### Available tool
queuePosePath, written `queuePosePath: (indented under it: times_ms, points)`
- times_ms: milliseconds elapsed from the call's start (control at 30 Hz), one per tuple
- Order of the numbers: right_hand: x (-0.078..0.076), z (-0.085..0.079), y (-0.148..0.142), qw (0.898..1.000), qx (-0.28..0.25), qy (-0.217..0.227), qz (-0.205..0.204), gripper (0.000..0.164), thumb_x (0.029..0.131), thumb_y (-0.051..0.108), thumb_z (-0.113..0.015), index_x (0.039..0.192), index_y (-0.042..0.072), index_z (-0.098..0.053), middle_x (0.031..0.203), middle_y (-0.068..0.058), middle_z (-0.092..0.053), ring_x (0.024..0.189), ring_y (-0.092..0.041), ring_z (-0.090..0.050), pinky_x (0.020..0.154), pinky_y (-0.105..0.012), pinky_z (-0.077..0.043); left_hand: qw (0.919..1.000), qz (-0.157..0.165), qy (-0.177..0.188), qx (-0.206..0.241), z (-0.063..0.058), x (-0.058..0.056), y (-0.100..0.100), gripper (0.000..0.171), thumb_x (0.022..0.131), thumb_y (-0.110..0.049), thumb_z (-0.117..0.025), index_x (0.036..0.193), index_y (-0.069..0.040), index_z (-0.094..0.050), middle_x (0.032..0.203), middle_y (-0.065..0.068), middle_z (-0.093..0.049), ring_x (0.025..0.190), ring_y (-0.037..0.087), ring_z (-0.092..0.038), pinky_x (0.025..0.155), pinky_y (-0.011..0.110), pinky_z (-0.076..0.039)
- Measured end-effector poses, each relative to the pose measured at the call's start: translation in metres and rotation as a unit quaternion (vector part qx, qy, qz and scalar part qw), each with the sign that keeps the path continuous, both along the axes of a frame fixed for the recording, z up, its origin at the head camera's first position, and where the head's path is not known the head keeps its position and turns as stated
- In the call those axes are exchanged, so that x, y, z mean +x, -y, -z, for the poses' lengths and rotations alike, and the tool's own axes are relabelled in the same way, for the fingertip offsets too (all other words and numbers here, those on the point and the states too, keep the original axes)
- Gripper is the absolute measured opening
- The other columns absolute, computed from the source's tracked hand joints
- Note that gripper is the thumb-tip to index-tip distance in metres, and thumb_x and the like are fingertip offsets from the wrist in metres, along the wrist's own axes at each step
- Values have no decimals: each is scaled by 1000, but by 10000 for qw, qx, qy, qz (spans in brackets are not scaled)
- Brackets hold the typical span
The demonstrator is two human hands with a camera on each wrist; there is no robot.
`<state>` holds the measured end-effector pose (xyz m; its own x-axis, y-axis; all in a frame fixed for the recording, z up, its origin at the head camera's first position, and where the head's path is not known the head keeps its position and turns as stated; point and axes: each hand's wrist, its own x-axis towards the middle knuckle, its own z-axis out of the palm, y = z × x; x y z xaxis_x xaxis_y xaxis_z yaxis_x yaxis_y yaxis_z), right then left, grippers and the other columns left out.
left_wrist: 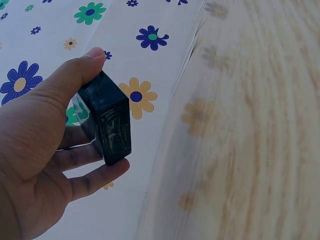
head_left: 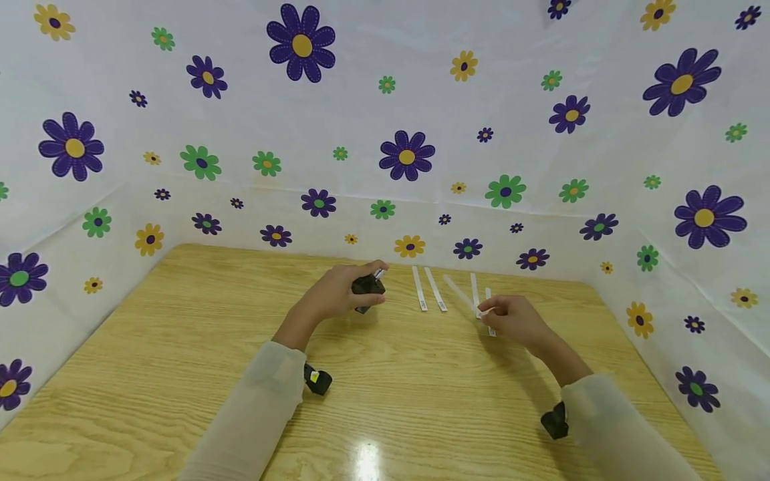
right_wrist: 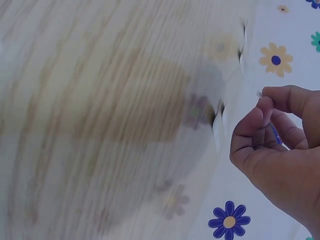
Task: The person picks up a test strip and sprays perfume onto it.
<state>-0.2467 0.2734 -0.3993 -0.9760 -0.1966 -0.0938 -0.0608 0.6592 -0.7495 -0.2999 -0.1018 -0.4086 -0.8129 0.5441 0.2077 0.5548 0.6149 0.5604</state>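
My left hand (head_left: 331, 294) grips a small dark, glossy glass perfume bottle (head_left: 365, 288), with a fingertip at its silver spray top (head_left: 378, 273). In the left wrist view, the angular bottle (left_wrist: 112, 122) sits tilted between thumb and fingers. To the right, my right hand (head_left: 516, 322) pinches one end of a white paper test strip (head_left: 460, 291), which slants up and left toward the bottle. Only a tiny end of that strip (right_wrist: 259, 94) shows in the right wrist view. Two more paper strips (head_left: 474, 288) lie by the right fingertips, one partly hidden by the hand.
Two printed white strips (head_left: 419, 288) lie side by side on the wooden table (head_left: 385, 374), between my hands. A white flower-patterned cloth (head_left: 355, 113) stands around the table's back and sides. Black devices (head_left: 317, 379) hang at both wrists.
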Motion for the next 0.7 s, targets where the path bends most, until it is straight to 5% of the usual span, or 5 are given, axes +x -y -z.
queuePosePath:
  times_ms: [700]
  points:
    - [-2, 1, 49, 9987, -412, -83, -287, 24, 99, 5, -62, 121, -4, -66, 91, -16, -66, 82, -29, -63, 73, -40, -53, 10000, 71, -50, -48, -2, 1, -1, 65, 95, -47, -71, 154, -32, -48, 134, 10, -65, 105, 26, -60, 89, 44, -50]
